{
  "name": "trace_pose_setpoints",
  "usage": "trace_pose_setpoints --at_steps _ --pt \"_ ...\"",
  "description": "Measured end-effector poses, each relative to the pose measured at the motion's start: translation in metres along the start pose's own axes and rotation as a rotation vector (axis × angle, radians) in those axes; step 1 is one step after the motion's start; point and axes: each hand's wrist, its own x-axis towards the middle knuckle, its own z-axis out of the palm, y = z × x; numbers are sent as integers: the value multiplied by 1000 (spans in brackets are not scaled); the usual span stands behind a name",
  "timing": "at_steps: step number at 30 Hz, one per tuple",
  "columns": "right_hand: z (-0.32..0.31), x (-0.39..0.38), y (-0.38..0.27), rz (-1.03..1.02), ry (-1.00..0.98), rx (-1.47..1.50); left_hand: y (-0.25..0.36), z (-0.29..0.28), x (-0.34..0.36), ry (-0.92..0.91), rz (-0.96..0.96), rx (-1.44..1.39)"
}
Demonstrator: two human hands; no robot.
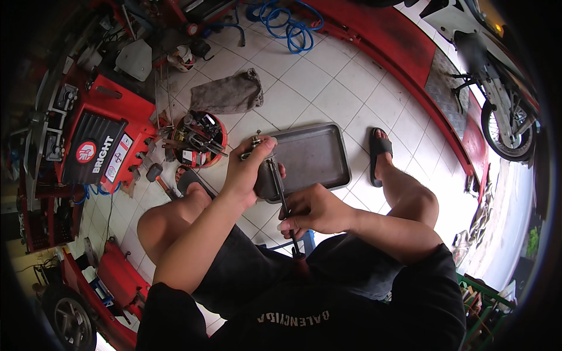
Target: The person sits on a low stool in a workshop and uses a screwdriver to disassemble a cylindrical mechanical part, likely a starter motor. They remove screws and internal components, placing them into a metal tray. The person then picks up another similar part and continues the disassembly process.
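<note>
My left hand [249, 169] is closed around a small metal mechanical part [256, 141] with fittings at its top; the fingers hide much of it, and I cannot tell its exact kind. From this part a long dark rod [277, 182] slants down toward my lap. My right hand [316, 212] grips the rod partway along, thumb and fingers pressed on it. The rod's lower end, dark and reddish [299, 257], lies close to my shirt. Below both hands, a shallow grey metal tray [345, 158] rests on the floor between my feet.
A red round container [219, 131] full of tools stands left of the tray, with a hammer [157, 174] nearby. Beyond lies a grey rag [225, 93]. A red toolbox unit [126, 111] stands left. Blue hose [287, 26], a red lift platform [392, 44] and a motorcycle [503, 111] are farther off.
</note>
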Motion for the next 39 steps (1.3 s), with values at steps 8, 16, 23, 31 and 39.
trace_pose_setpoints --at_steps 8,16,23,31,39 --pt "7 4 15 -192 124 63 2 2 0 24 17 29" --pt "-5 -2 7 -160 41 -36 -4 5 0 41 12 -11" --pt "0 0 6 -44 95 -72 -6 4 2 48 16 -23" --pt "12 -2 10 -58 36 280 -10 4 2 33 12 27" --pt "4 4 16 -123 73 -59 -5 1 5 80 36 -39"
